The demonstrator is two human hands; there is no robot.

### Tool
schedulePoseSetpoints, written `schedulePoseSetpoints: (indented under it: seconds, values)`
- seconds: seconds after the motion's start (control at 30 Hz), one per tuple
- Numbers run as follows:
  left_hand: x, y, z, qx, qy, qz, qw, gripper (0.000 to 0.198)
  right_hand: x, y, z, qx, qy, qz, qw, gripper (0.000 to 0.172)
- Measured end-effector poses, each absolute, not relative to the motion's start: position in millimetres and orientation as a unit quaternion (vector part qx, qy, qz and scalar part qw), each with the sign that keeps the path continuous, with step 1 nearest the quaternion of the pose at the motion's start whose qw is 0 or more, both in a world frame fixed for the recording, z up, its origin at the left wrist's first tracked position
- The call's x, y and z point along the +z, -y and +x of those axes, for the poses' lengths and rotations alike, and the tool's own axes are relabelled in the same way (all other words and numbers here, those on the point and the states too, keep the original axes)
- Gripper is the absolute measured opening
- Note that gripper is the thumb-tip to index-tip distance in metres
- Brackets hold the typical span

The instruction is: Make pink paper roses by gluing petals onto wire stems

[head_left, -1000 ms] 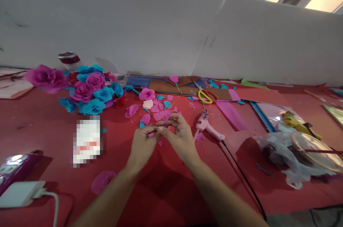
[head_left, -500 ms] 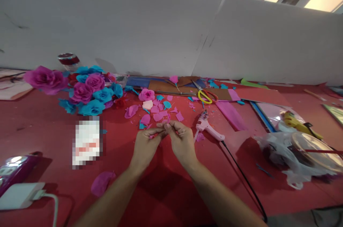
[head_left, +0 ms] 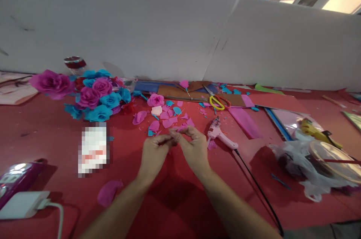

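Observation:
Both hands meet over the middle of the red table, fingertips pinched together. Between them a small pink paper petal shows, mostly hidden by the fingers. My left hand is closed at its near side, and my right hand is closed around it from the other side. Just beyond the fingers lie loose pink paper petals and a finished pink paper flower. A pink glue gun rests right of my right hand, its black cord running toward the front edge.
On the left stand blue and pink paper flowers, with a purple device and a white charger nearer. Yellow-and-orange scissors lie at the back. To the right are a plastic bag and a yellow glue gun.
The fingers have shifted slightly around the pink petal, and more of it now shows along the right fingers. The whole view has moved a little; the table items stay put.

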State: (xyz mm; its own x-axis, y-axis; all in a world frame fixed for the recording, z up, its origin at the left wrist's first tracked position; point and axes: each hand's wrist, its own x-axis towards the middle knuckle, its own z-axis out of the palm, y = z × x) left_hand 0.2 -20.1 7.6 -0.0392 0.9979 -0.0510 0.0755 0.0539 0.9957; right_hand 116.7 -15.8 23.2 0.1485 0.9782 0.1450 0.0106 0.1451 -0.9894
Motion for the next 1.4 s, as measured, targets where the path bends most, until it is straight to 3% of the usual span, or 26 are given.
schedulePoseSetpoints:
  seconds: [0.2,0.4,0.67,0.87,1.0,1.4]
  values:
    - [6,19,3,0.482,-0.524,0.494,0.499,0.018,23,17,115,0.493,0.483,-0.465,0.555,0.023]
    - [1,15,1,0.467,-0.462,0.554,0.511,0.017,23,10,122,0.521,0.49,-0.441,0.542,0.022]
    - [0,15,4,0.486,-0.457,0.516,0.537,0.017,22,8,127,0.43,0.52,-0.446,0.588,0.013]
    - [5,21,4,0.469,-0.482,0.582,0.457,0.023,25,12,128,0.401,0.539,-0.451,0.587,0.012]
    - [3,25,9,0.47,-0.479,0.606,0.427,0.016,24,13,127,0.443,0.51,-0.467,0.571,0.013]
    - [4,23,10,0.395,-0.429,0.571,0.578,0.026,24,4,136,0.48,0.451,-0.487,0.574,0.023]
